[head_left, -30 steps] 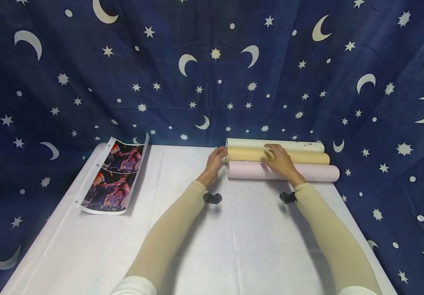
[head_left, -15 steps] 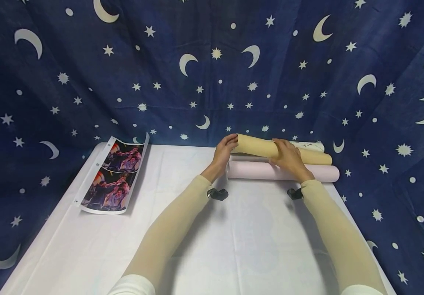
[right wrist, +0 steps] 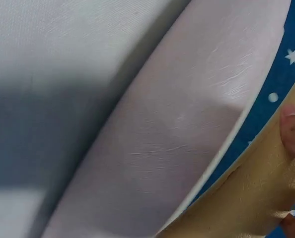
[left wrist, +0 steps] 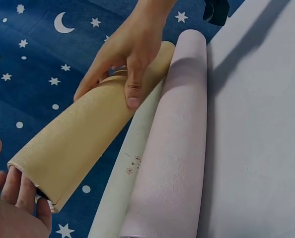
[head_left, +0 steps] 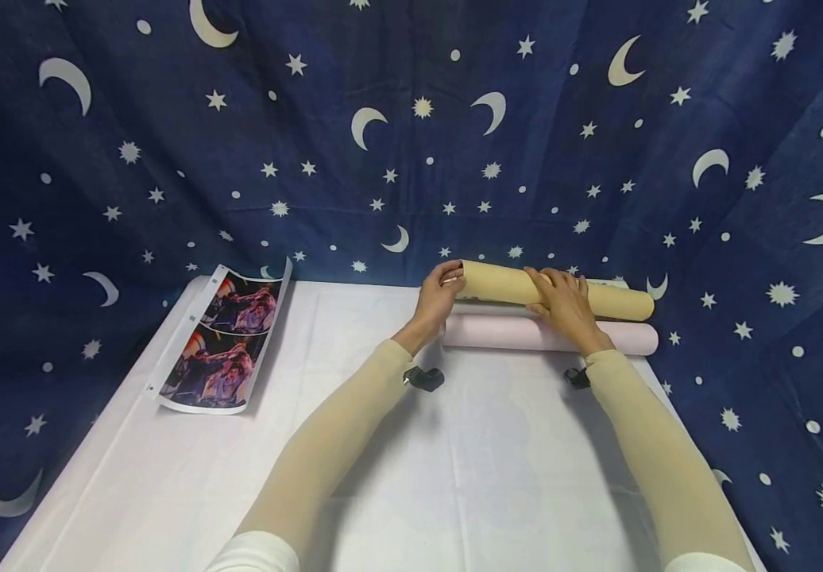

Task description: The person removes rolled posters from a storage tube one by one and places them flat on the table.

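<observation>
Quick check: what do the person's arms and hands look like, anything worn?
Both arms wear plain beige sleeves down to the wrists, with white fabric higher up. A small black device sits at each wrist. The hands wear no gloves; no cables show.

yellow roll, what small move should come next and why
Probably raise the right end of the yellow roll slightly before shifting it: the roll slants, with that end close to the pink roll and seemingly lower. The hands look placed for it: fingers of the left hand reach into the left end, and the right hand grips near the middle.
</observation>
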A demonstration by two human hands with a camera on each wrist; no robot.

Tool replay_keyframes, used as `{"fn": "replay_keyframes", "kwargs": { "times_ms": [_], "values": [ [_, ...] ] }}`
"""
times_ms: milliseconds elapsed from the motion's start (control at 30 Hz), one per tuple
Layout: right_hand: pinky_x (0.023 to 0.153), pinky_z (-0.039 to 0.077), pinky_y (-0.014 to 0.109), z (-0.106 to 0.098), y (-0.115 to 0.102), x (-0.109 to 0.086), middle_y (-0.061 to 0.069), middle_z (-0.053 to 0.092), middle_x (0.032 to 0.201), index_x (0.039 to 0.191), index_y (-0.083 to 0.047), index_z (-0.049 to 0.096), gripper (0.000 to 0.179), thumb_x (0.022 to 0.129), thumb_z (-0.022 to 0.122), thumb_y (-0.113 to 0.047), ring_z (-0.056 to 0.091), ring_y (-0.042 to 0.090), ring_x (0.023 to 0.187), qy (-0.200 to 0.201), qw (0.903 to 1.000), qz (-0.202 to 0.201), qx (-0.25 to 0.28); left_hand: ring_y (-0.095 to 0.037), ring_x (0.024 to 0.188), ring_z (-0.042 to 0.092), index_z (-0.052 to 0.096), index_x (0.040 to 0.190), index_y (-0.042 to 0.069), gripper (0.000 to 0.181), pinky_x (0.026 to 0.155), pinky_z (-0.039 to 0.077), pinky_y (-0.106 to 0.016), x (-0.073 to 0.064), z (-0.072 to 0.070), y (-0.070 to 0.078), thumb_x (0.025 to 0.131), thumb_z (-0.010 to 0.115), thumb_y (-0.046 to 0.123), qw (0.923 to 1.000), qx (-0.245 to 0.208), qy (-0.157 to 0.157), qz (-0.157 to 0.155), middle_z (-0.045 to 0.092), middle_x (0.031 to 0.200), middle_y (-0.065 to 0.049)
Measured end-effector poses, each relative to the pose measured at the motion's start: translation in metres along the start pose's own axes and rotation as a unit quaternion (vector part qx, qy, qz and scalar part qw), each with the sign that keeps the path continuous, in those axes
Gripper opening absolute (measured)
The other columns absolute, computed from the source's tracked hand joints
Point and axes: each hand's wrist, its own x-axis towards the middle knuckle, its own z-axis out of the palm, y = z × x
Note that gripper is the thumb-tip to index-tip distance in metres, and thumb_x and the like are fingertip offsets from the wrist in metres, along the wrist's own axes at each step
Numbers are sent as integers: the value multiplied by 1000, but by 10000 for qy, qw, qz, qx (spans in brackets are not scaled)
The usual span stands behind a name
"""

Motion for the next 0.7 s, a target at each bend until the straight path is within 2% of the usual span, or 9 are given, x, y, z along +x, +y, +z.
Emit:
{"fn": "replay_keyframes", "kwargs": {
  "times_ms": [167, 333, 433, 533, 700],
  "values": [
    [112, 5, 76, -7, -11, -1, 20, 45, 139, 151, -26, 38, 74, 86, 74, -27, 36, 43, 134, 350, 9989, -244, -189, -13, 110, 57, 53, 136, 10, 41, 98, 47, -26, -5, -6, 4, 97, 61, 17, 9997, 124, 227, -10, 62, 119, -4],
    [107, 20, 76, -13, -25, -7, 22, 49, 132, 147, -25, 43, 74, 82, 78, -27, 43, 45, 126, 722, 9946, -543, -517, -7, 99, 56, 57, 132, 6, 36, 89, 47, -19, -15, -14, 3, 96, 61, 13, 9993, 117, 346, -48, 61, 108, 0],
    [102, 29, 73, -14, -33, -13, 20, 51, 129, 146, -27, 44, 74, 81, 79, -29, 46, 43, 122, 895, 9907, -694, -757, -7, 95, 56, 59, 129, 4, 35, 87, 48, -19, -24, -20, 1, 96, 62, 11, 9990, 158, 410, -51, 62, 107, -2],
    [100, 31, 71, -16, -40, -21, 19, 52, 129, 146, -30, 44, 76, 79, 81, -28, 47, 42, 120, 1025, 9873, -813, -898, -8, 95, 56, 60, 128, 1, 34, 87, 49, -19, -34, -27, -1, 96, 62, 11, 9989, 317, 334, -9, 62, 108, -5],
    [98, 31, 67, -19, -51, -37, 18, 52, 130, 146, -31, 44, 77, 79, 81, -26, 47, 42, 119, 1156, 9845, -967, -900, -10, 98, 57, 59, 130, 2, 35, 88, 49, -21, -52, -37, 1, 97, 60, 14, 9982, 598, -27, -67, 61, 113, -8]
  ]
}}
